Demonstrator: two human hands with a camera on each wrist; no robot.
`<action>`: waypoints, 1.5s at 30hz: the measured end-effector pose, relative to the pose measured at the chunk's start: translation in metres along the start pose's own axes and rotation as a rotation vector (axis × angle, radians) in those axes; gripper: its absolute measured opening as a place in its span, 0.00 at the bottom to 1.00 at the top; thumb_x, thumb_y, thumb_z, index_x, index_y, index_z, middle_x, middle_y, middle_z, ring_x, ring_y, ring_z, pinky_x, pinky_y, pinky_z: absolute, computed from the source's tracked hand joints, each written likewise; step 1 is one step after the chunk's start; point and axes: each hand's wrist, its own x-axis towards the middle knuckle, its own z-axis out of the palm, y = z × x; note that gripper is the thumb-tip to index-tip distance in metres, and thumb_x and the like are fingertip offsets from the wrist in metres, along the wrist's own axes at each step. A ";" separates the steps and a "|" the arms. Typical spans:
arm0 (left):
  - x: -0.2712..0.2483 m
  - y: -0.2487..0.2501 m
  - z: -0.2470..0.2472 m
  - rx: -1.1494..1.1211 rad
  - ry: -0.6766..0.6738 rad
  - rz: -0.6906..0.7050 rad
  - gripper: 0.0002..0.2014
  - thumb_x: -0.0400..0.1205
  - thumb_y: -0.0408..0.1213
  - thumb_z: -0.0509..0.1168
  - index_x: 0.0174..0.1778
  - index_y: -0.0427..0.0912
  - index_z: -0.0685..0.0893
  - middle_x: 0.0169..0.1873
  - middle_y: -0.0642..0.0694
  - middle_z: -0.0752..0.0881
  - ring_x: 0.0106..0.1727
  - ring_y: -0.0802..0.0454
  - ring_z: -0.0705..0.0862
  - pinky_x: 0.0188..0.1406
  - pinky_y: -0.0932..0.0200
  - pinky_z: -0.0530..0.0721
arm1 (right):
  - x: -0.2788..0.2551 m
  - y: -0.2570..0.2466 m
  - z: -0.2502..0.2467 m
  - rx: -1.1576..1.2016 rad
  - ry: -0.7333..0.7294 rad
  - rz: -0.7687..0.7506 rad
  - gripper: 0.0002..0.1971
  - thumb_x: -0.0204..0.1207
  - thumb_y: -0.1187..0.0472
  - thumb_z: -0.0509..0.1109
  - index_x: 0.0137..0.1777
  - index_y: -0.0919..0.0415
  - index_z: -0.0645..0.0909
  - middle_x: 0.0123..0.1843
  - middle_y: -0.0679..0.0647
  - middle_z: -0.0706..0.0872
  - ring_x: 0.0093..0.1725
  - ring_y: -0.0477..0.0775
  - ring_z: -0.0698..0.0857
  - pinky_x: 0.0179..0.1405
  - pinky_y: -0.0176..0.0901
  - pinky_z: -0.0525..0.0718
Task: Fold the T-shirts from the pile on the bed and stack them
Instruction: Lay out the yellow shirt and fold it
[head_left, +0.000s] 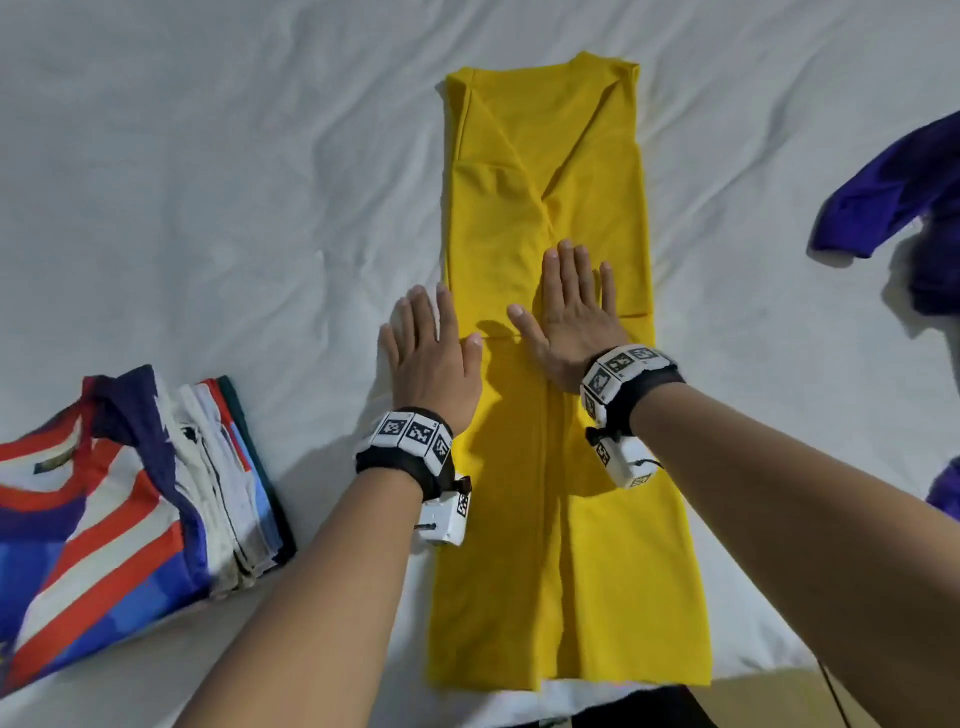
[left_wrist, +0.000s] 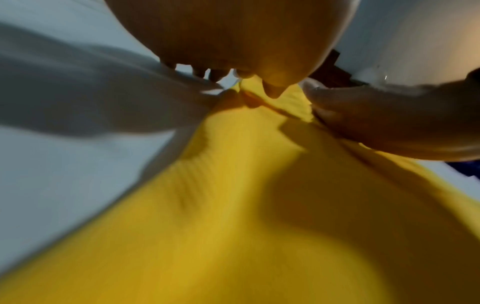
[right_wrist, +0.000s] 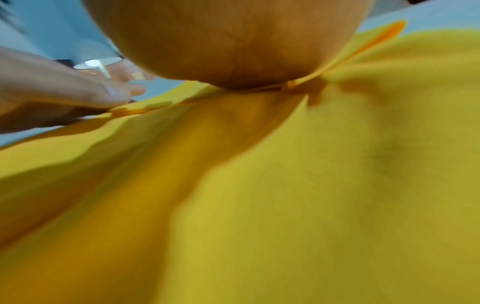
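Pressing: both palms lie flat, fingers straight, gripping nothing.
Left hand (head_left: 431, 353): at 9 o'clock on the shirt's left edge, half on the white bedsheet (head_left: 208, 182).
Right hand (head_left: 574, 312): on the centre seam, nearer the shirt's middle.
Long yellow cotton T-shirt (head_left: 550, 519): sides folded in; long axis runs 6 to 12 o'clock.
Folded striped stack (head_left: 130, 493): 8 o'clock.
Purple garment pile (head_left: 904, 208): 2 o'clock.

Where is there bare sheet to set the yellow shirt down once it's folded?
Bare white sheet fills the far left, bordered by the folded stack below and the yellow shirt on its right. A narrower strip lies between the shirt and the purple garment. The shirt's middle is crowded: left hand and right hand lie flat there.
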 end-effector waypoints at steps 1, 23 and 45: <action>-0.019 0.002 -0.001 -0.048 0.001 -0.013 0.33 0.92 0.54 0.47 0.91 0.47 0.47 0.91 0.39 0.46 0.91 0.40 0.42 0.88 0.35 0.43 | -0.016 -0.001 -0.001 -0.029 0.042 -0.035 0.44 0.85 0.30 0.33 0.89 0.61 0.33 0.90 0.57 0.31 0.88 0.57 0.30 0.87 0.62 0.32; -0.264 -0.018 0.019 0.352 -0.353 0.560 0.35 0.70 0.59 0.75 0.67 0.39 0.83 0.60 0.41 0.84 0.58 0.37 0.81 0.52 0.42 0.82 | -0.298 0.030 0.048 -0.212 -0.223 -0.367 0.40 0.59 0.36 0.81 0.67 0.62 0.83 0.68 0.63 0.84 0.62 0.70 0.84 0.56 0.61 0.87; -0.111 0.053 -0.116 0.320 -0.203 0.257 0.13 0.84 0.33 0.61 0.63 0.44 0.83 0.59 0.45 0.84 0.63 0.40 0.81 0.60 0.45 0.75 | -0.166 0.008 -0.097 -0.138 0.053 -0.023 0.09 0.71 0.70 0.69 0.48 0.60 0.87 0.43 0.59 0.86 0.48 0.68 0.85 0.35 0.46 0.71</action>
